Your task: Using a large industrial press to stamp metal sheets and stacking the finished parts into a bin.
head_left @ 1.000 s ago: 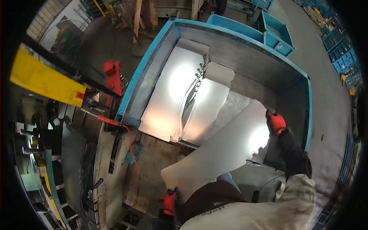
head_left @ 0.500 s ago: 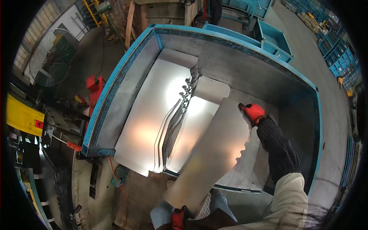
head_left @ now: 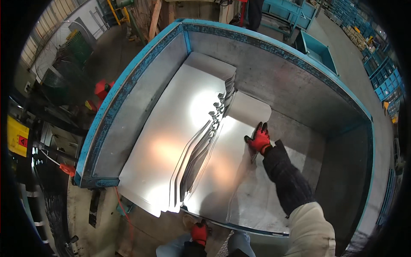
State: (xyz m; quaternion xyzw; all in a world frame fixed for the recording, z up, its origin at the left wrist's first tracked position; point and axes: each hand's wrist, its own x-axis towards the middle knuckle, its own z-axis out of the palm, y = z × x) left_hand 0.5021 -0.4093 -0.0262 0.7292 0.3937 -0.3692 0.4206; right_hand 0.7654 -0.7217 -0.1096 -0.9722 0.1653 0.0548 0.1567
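Note:
Flat, shiny metal sheets with a notched edge lie in two groups inside a blue-rimmed metal bin [head_left: 278,46]. The left stack [head_left: 171,124] is taller, its layers showing along the notched side. Beside it, the right-hand sheets [head_left: 214,171] lie lower, close to the bin floor. My right hand [head_left: 260,139], in a red and black glove, has its fingers spread at the outer side of the right-hand sheets, holding nothing. Just outside the bin's front edge, my left hand [head_left: 199,233], gloved alike, is off the sheets with its fingers loosely apart and nothing visible in it.
The bin walls rise around the sheets, and bare bin floor [head_left: 299,132] shows to the right. A smaller blue bin [head_left: 317,51] stands behind. At the left are a large fan [head_left: 60,60], a yellow machine part [head_left: 18,136] and an orange-handled tool [head_left: 67,169].
The tilted sheet held by both hands now lies flat on the right-hand sheets. Both hands have let go; my right hand moved left and down. The view has shifted slightly.

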